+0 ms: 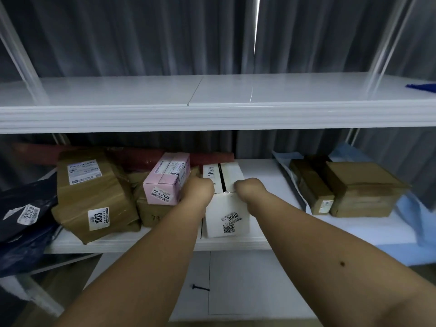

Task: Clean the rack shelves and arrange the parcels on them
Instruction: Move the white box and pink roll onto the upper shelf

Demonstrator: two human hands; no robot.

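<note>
A parcel depot: white rack shelves (pixel 212 119) hold labelled parcels (pixel 94 197) (numbered pickup stickers).

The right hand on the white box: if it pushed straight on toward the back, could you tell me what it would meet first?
Probably nothing before the grey curtain: past the right hand and white box, the shelf looks bare, though depth is unclear.

The fingers of both the left hand (pixel 200 188) and right hand (pixel 247 187) fold out of sight over the white box (pixel 226 215). A blue cloth (pixel 422 87) at the upper shelf's right end is cut by the picture's edge. The red roll (pixel 141 156) lies half hidden behind the parcels
</note>
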